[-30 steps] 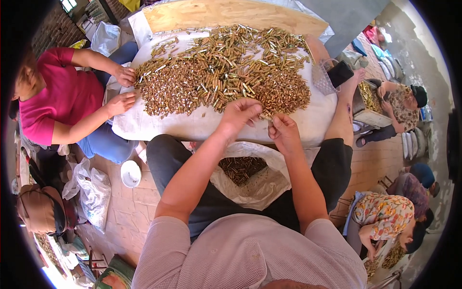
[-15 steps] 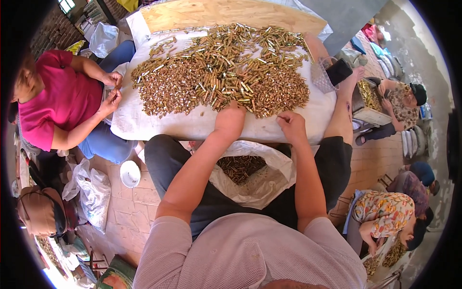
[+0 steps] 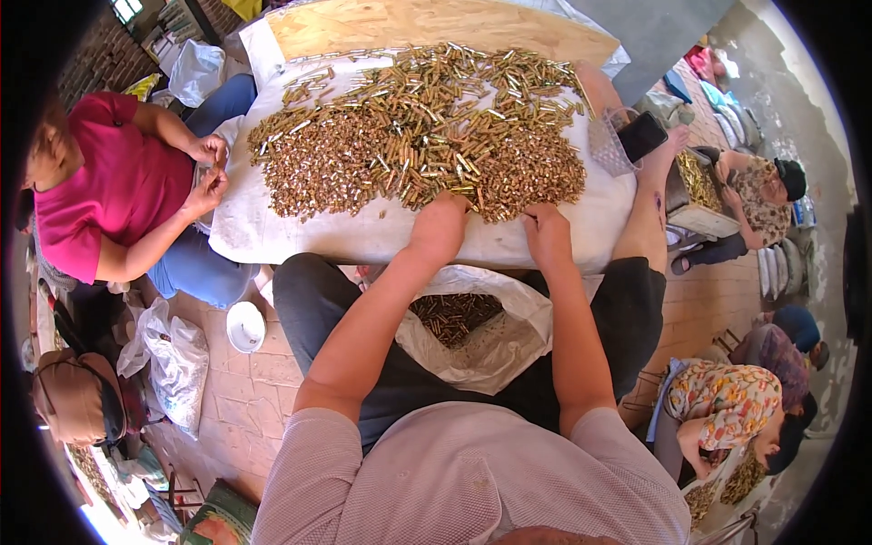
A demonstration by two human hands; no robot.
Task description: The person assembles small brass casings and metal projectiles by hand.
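Observation:
A heap of long, thin brass-coloured metal tubes [image 3: 427, 109] spreads over the white-covered table [image 3: 300, 234]. Two mounds of shorter copper-coloured metal pieces lie at its near side, the left mound [image 3: 313, 168] and the right mound [image 3: 536, 173]. My left hand [image 3: 440, 231] is closed at the near edge of the tubes, between the mounds. Its fingertips are partly hidden, and what they hold cannot be made out. Fingers bent together, my right hand [image 3: 549, 236] touches the near edge of the right mound; anything in its pinch is too small to name.
An open white sack [image 3: 427, 350] with dark brownish small pieces sits between my legs, below the table edge. A wooden board [image 3: 436, 29] lines the far side. A person in a pink top [image 3: 136, 182] works at the left. A phone [image 3: 640, 136] rests on a basket [image 3: 607, 145] at right.
My left hand has shifted slightly right along the edge of the tubes. My right hand has moved a little forward and left, onto the near edge of the right mound.

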